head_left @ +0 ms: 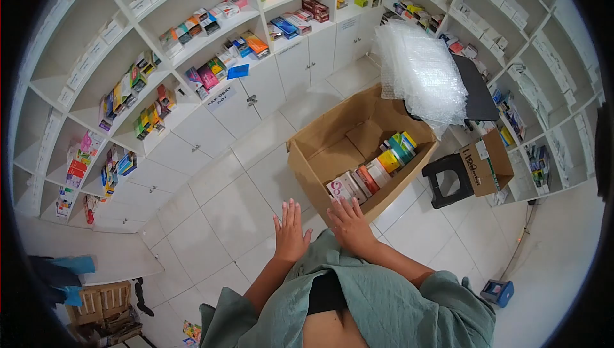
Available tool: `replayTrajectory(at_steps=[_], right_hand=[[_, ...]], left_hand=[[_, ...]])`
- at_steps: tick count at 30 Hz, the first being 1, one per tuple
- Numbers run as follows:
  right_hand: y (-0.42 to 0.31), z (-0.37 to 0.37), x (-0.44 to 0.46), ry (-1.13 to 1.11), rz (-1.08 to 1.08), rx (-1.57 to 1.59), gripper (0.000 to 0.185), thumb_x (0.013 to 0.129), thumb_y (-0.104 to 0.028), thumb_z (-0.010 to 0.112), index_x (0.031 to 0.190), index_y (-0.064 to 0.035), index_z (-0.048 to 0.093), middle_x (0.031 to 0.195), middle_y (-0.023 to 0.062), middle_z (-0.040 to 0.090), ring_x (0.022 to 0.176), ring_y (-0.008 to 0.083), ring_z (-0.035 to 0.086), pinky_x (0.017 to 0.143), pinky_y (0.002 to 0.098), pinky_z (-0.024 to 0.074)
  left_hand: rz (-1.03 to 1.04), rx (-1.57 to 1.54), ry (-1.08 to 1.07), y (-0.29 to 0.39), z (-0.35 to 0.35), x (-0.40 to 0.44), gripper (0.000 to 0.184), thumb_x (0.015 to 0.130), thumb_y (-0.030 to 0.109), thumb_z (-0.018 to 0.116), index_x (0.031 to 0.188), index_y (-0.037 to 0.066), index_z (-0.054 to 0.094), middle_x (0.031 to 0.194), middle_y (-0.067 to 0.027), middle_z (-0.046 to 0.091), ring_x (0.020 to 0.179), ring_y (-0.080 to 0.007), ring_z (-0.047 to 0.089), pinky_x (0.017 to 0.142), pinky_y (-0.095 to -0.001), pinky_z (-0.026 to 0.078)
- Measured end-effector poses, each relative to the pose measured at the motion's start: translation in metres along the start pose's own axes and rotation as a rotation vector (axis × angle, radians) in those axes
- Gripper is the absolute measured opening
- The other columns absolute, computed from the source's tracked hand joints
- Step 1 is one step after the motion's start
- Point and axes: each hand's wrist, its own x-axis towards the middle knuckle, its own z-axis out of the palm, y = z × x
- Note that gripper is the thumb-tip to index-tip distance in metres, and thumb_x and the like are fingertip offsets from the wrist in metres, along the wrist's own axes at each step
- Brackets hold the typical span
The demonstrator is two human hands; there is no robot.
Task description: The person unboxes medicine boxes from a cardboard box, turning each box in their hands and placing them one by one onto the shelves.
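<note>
My left hand [291, 232] is held out over the tiled floor, fingers stretched, with nothing in it. Close to the near edge of a large open cardboard box [313, 166], my right hand [352, 223] also has its fingers extended and holds nothing; whether it touches the box rim I cannot tell. Along one inner side of the box lies a row of several medicine boxes. At the near end is a white and pink box [346, 187], and at the far end a green and yellow box [401, 146].
Clear bubble wrap [419, 70] lies over a dark surface behind the box. To the right stand a black stool [441, 182] and a small open carton [489, 164]. White shelves [211, 44] with medicine boxes line the walls. A blue container [497, 292] sits at the lower right.
</note>
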Motion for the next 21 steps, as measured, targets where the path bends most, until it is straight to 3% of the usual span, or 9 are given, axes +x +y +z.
replayTrajectory(at_steps=[5,14,21], right_hand=[[0.059,-0.005,-0.006,-0.033,-0.021,-0.027,0.047,0.081,-0.021,0.056,0.123,-0.0005,0.051,0.136,0.0206,0.04,0.13,0.0358,0.035,0.109,0.0514,0.0218],[0.138,0.0,-0.011,-0.102,-0.104,0.031,0.048,0.082,-0.022,0.054,0.125,0.0002,0.05,0.135,0.0215,0.042,0.128,0.0352,0.038,0.109,0.0475,0.0242],[0.185,0.006,-0.011,-0.177,-0.129,0.055,0.046,0.084,-0.019,0.052,0.125,0.0022,0.048,0.134,0.0212,0.043,0.125,0.0339,0.042,0.108,0.0454,0.0284]], left_hand=[[0.033,0.0,-0.048,0.049,0.03,0.037,0.082,0.079,0.023,0.064,0.142,-0.003,0.019,0.15,-0.0207,0.017,0.139,-0.0379,0.014,0.109,-0.0578,0.011],[-0.04,-0.022,-0.054,0.103,0.074,0.079,0.081,0.076,0.022,0.065,0.141,-0.003,0.023,0.149,-0.0203,0.019,0.14,-0.0345,0.015,0.108,-0.0576,0.014],[-0.099,-0.114,-0.014,0.118,0.1,0.094,0.078,0.077,0.021,0.064,0.14,-0.004,0.025,0.148,-0.0216,0.021,0.139,-0.0352,0.017,0.111,-0.0501,0.017]])
